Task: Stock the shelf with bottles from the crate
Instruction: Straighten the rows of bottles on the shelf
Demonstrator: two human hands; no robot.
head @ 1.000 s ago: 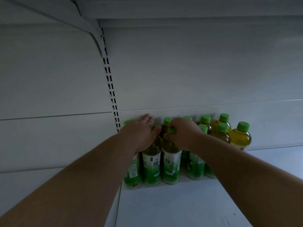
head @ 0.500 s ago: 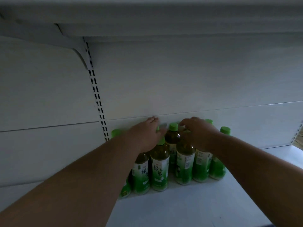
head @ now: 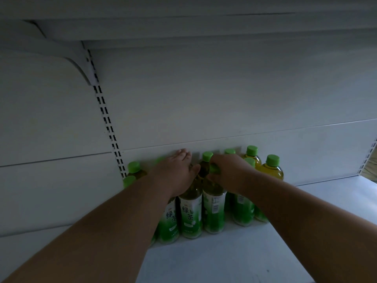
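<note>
My left hand (head: 176, 172) lies flat on top of the bottles, fingers together and reaching to the back wall (head: 204, 99). My right hand (head: 228, 172) is curled round the neck and green cap of the front bottle (head: 213, 207), pinching it near the top. That bottle stands on the shelf (head: 234, 258), touching the green tea bottle (head: 190, 213) to its left. All the bottles sit in a tight bunch at the back left of the shelf, by the slotted post (head: 106, 127).

A moment ago my right hand was open and reaching over the caps. Now it has closed on this one bottle. The label faces sideways, showing the bar code, so I think I am turning it or nudging it into line. My left hand has hardly moved. It looks like it is steadying the bunch.

I also see more on the right than before: two yellow bottles (head: 272, 170) show at the back right. My head has turned a little.

The crate is not in view. Much of the shelf is bare, so I think plenty of stocking is left.
</note>
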